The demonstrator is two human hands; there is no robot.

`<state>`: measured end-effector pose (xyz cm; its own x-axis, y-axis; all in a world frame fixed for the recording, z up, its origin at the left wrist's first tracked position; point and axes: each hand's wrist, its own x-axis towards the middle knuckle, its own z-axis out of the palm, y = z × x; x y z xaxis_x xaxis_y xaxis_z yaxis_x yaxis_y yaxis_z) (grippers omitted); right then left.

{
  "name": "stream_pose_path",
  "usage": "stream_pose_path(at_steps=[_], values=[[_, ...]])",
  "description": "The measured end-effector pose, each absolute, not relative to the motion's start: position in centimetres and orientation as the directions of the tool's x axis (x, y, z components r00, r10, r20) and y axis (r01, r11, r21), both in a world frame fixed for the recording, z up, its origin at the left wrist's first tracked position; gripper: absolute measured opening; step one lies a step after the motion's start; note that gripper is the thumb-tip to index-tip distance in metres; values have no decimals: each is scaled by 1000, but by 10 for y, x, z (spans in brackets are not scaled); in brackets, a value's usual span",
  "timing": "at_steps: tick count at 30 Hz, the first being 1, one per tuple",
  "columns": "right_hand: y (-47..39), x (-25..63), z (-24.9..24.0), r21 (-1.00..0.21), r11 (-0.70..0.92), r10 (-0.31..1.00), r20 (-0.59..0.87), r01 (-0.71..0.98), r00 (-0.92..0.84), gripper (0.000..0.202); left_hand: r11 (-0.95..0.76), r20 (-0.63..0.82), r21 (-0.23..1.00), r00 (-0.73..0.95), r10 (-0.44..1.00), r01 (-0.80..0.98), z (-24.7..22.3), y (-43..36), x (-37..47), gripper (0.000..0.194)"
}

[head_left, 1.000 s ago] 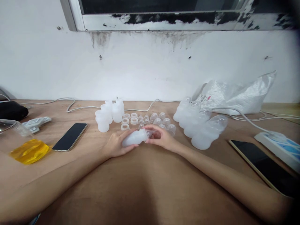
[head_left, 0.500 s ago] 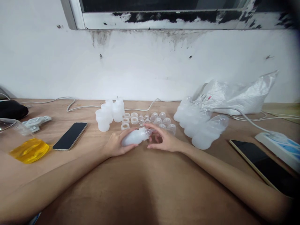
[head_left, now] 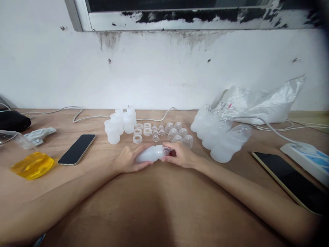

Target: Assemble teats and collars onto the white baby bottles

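Left fingers (head_left: 143, 167) curl wide around a bottle (head_left: 150, 154), masking its base; right fingers (head_left: 169, 159) pinch its partly covered clear tip (head_left: 167, 151).

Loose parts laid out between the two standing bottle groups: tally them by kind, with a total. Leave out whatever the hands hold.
Whitish rings: 5
Clear teats: 5
Clear domed caps: 6
Total: 16

Brown tabletop (head_left: 144, 206), frosted bottles (head_left: 113, 132), pale rings (head_left: 147, 131), clear caps (head_left: 172, 133), phone (head_left: 77, 149)

Milky white bottle (head_left: 149, 154), amber-yellow liquid (head_left: 32, 165), brown wood-grained table (head_left: 133, 209), black pouch (head_left: 12, 121)
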<state>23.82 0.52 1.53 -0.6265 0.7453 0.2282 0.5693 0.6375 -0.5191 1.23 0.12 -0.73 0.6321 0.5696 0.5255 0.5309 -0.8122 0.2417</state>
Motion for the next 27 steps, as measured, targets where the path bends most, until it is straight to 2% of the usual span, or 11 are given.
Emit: stream_pose_path(at_steps=[1,3,5,10,15,18,20,22,27], values=[[6,240,17,-502,652,730,210,569,-651,38,-798,517,276,617,593,536,-6,1,12,54],[7,243,18,-505,665,709,196,550,-678,58,-770,498,344,591,635,537,-5,1,13,54],[8,244,17,-542,676,692,236,499,-682,68,-751,474,394,582,660,530,-3,2,12,55],[10,241,11,-619,703,661,386,351,-643,45,-752,442,425,609,658,504,-2,3,12,54],[3,229,7,-757,518,829,327,398,-454,29,-780,470,334,623,625,529,-6,2,12,54],[-4,222,5,-803,444,878,301,399,-371,24,-817,533,251,631,564,519,-8,2,13,51],[-5,221,6,-819,424,886,286,387,-364,22,-822,551,240,624,554,517,-6,2,14,50],[-5,222,8,-809,447,875,305,381,-376,23,-804,523,295,617,588,516,-2,2,14,52],[-2,232,15,-735,567,810,413,372,-417,34,-711,380,550,626,681,439,15,11,10,57]])
